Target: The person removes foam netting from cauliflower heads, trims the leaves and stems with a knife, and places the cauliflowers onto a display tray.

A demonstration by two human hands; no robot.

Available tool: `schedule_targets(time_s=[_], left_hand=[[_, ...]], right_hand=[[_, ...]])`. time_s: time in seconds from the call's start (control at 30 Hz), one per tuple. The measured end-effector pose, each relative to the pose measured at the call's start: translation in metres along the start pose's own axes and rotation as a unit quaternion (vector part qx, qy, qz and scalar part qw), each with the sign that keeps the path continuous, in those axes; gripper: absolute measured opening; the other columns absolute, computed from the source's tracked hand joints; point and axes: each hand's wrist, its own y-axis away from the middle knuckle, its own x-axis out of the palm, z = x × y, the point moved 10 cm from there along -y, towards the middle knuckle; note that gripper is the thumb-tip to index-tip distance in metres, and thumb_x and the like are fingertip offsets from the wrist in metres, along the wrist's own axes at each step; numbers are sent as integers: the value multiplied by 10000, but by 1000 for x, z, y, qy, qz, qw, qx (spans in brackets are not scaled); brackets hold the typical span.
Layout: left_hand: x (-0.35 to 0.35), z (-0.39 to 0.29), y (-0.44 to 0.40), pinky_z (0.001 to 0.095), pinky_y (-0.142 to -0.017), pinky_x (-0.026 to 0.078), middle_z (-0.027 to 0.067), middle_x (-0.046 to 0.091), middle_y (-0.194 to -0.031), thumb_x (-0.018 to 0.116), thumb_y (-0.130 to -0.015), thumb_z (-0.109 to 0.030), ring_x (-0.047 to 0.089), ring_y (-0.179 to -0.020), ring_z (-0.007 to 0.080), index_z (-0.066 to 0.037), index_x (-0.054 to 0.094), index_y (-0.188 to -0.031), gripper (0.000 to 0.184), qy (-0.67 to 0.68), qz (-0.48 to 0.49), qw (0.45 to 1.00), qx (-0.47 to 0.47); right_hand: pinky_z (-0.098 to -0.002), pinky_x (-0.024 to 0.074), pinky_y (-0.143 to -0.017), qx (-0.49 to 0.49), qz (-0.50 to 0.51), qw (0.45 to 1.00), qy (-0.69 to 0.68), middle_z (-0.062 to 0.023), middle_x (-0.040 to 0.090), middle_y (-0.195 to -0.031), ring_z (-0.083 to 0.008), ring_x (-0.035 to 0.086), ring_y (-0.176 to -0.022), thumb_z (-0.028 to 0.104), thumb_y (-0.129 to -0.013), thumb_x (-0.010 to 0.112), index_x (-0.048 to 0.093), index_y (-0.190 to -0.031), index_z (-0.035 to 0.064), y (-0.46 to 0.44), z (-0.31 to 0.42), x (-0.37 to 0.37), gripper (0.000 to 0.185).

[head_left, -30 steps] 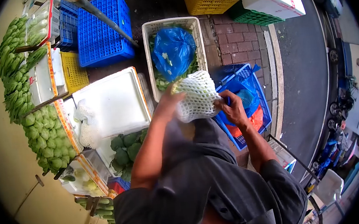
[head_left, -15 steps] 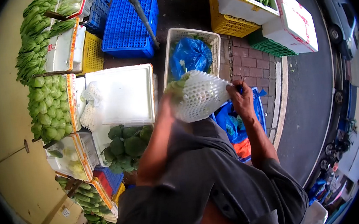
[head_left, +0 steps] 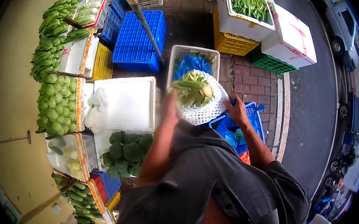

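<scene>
Holding leafy veg head [head_left: 191,93] near end of white crate [head_left: 216,62], stem end up. R hand [head_left: 238,109] pinches mesh sleeve [head_left: 201,115] edge; L hand [head_left: 170,108] blurred at veg's side, grip unclear. Approx. halfway: sleeve round underside, stem end bare; going on or off, can't tell.

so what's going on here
A person is handling a leafy vegetable head partly inside a white mesh sleeve, its cut stem exposed. The right hand grips the sleeve's edge; the left hand, blurred, is at the vegetable's other side. Just beyond is a pale crate with a blue bag in it.
</scene>
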Motion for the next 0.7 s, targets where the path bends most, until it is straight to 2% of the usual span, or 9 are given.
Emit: schedule_targets(time_s=[0.1,0.13,0.23,0.27,0.3,0.37,0.47,0.57,0.7], left_hand=[[2,-11,2,367,-938,520,95,624,-1236,648,-982,-325,608,-1117,206,-36,533,-1357,488,-115,-5,992,50],[5,-19,5,343,-949,495,92,623,-1228,653,-982,-275,600,-1106,184,-21,539,-1338,452,-144,-17,987,71],[-13,-22,9,347,-934,487,110,625,-1214,658,-957,-280,600,-1094,207,-13,537,-1343,485,-264,-86,950,140],[-8,-24,12,345,-933,486,109,627,-1214,663,-953,-280,599,-1093,206,-14,537,-1343,489,-271,-78,949,142],[0,-31,15,344,-932,484,108,628,-1213,668,-949,-280,599,-1093,205,-15,538,-1343,493,-277,-70,948,144],[9,-40,21,338,-955,474,100,625,-1228,671,-956,-253,589,-1109,192,-7,540,-1344,477,-258,-56,953,150],[22,-56,27,330,-1008,453,92,611,-1271,651,-987,-202,573,-1151,176,8,527,-1364,450,-229,-24,958,172],[12,-60,31,325,-1013,449,101,603,-1288,645,-992,-227,574,-1159,177,4,506,-1386,477,-195,-56,969,140],[-23,-41,23,381,-973,514,118,590,-1321,652,-988,-269,610,-1154,221,-14,485,-1398,511,-44,-128,988,73]], right_hand=[[-298,466,-622,-166,-90,982,21,-31,621,-831,-114,540,-702,129,-885,712,638,-1022,17,-11,14,-27,192],[-285,466,-658,-106,-88,989,-53,-36,620,-887,-110,532,-746,99,-884,700,638,-1031,16,-13,19,-39,179],[-280,466,-676,-130,-63,981,-130,-25,608,-877,-107,525,-764,69,-882,691,639,-1044,17,3,102,-44,178],[-288,471,-694,-167,-20,978,-126,-44,630,-912,-124,541,-774,70,-881,708,645,-1052,15,1,105,-21,190],[-327,502,-763,-228,9,972,-49,-108,670,-992,-190,617,-851,115,-880,741,653,-1106,9,6,126,-6,265],[-379,513,-863,-267,58,962,-16,-178,676,-1088,-288,660,-989,168,-858,779,638,-1192,13,1,133,24,394],[-438,518,-902,-237,48,970,25,-200,663,-1145,-396,644,-1064,205,-841,769,621,-1200,20,-3,127,29,430],[-437,518,-914,-224,112,968,-9,-206,662,-1152,-392,643,-1077,195,-839,757,599,-1251,44,-4,116,46,466],[-420,528,-868,-171,135,976,20,-203,668,-1135,-377,662,-1025,181,-852,728,638,-1141,43,-16,91,52,332]])
